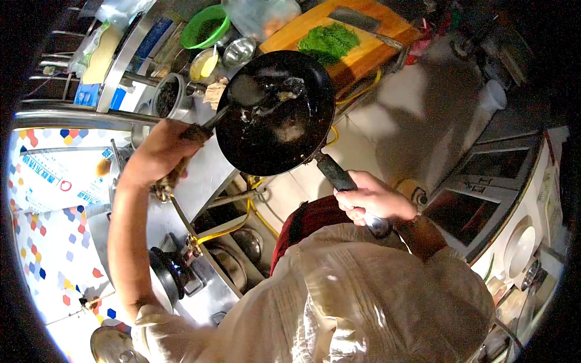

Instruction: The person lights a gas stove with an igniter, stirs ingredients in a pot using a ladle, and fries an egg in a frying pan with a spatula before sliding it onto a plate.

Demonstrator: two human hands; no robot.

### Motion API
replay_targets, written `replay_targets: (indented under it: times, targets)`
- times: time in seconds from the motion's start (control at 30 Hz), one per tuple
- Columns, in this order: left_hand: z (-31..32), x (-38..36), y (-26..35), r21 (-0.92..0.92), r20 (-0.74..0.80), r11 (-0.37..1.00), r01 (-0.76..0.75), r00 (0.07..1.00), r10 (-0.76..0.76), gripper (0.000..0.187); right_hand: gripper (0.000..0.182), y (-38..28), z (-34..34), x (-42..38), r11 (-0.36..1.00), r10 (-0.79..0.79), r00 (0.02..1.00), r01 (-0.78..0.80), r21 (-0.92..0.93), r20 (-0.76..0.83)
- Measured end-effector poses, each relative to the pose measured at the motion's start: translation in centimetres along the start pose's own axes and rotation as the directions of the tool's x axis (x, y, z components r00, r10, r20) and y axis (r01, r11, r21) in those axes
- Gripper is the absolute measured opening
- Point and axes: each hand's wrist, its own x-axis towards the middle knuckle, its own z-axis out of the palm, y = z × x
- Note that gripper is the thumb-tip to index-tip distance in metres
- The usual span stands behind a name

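Observation:
A black frying pan [272, 142] is lifted in front of my body, with shiny wet patches and small pale bits inside. My right hand [375, 199] is wrapped round its black handle [334, 172]. My left hand [164, 154] grips the handle of a dark spatula or ladle [247, 91], whose head is over the pan's upper left part; the hand is slightly blurred. Behind the pan, a wooden board [387, 27] holds chopped greens [328, 43] and a cleaver [354, 19].
A green bowl [206, 27], a metal bowl [239, 52] and a pot of dark contents [168, 98] stand at the upper left. Below left is a gas burner [172, 272] on a steel counter. Yellow hoses [227, 233] run underneath. A white cabinet [490, 181] stands right.

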Motion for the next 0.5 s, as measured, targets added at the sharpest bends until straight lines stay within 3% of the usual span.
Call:
replay_targets:
  times: [0.03, 0.1, 0.13, 0.23, 0.3, 0.33, 0.5]
  targets:
    - [-0.4, -0.9, -0.7, 0.033, 0.01, 0.993, -0.116, 0.993, 0.115, 0.015, 0.013, 0.0, -0.1, 0.2, 1.0, 0.003, 1.0, -0.003, -0.004, 0.006]
    - [-2.2, -1.2, -1.7, 0.008, 0.092, 0.969, 0.246, 0.965, -0.246, 0.012, 0.013, 0.3, -0.1, 0.6, 1.0, -0.008, 1.0, 0.008, 0.0, 0.03]
    - [-2.2, -2.3, -1.5, -0.095, 0.057, 0.943, 0.319, 0.948, -0.314, 0.015, 0.013, 0.3, 0.0, 0.7, 1.0, -0.004, 0.999, 0.004, -0.001, 0.034]
    - [-2.3, -3.6, -3.7, -0.169, 0.017, 0.924, 0.342, 0.939, -0.345, 0.018, 0.013, 0.7, 0.1, 0.9, 1.0, -0.019, 0.999, 0.02, -0.018, 0.036]
    - [-2.3, -3.5, -5.8, -0.253, 0.076, 0.924, 0.286, 0.958, -0.275, 0.018, 0.013, 0.6, 0.8, 1.0, 1.0, -0.004, 1.0, 0.005, -0.022, 0.03]
    - [-2.3, -3.2, -5.8, -0.29, 0.087, 0.898, 0.331, 0.944, -0.319, 0.019, 0.013, 0.6, 1.2, 1.0, 1.0, 0.003, 1.0, -0.003, -0.022, 0.02]
    - [-2.6, -3.3, -6.9, -0.377, 0.041, 0.894, 0.241, 0.969, -0.244, 0.023, 0.014, 0.3, 3.2, 1.6, 0.991, 0.081, 0.997, -0.08, -0.103, 0.003]
